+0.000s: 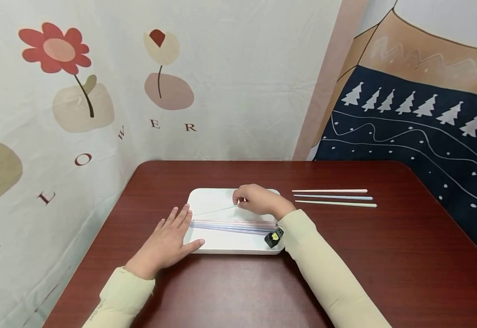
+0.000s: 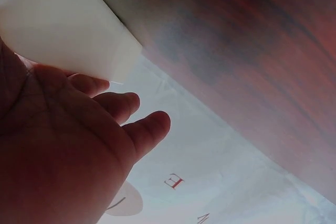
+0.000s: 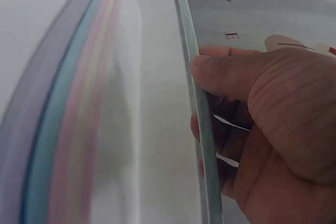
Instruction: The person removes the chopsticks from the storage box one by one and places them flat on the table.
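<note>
A white tray [image 1: 217,243] lies on the table, with several pastel chopsticks [image 1: 234,226] side by side in it, in purple, blue and pink tones. My right hand [image 1: 259,199] is over the tray's back right part. In the right wrist view, its thumb and fingers pinch a pale green chopstick [image 3: 197,85], apart from the others. My left hand [image 1: 168,241] rests against the tray's left edge with fingers spread and nothing held. From below, the left wrist view shows the left palm [image 2: 68,145] beside the tray's wall [image 2: 79,35].
To the right of the tray, a pink chopstick [image 1: 330,191], a blue chopstick [image 1: 332,197] and a green chopstick [image 1: 336,203] lie roughly parallel on the brown table [image 1: 406,255]. A small black device [image 1: 274,238] is at my right wrist. Printed cloth [image 1: 242,91] hangs behind the table.
</note>
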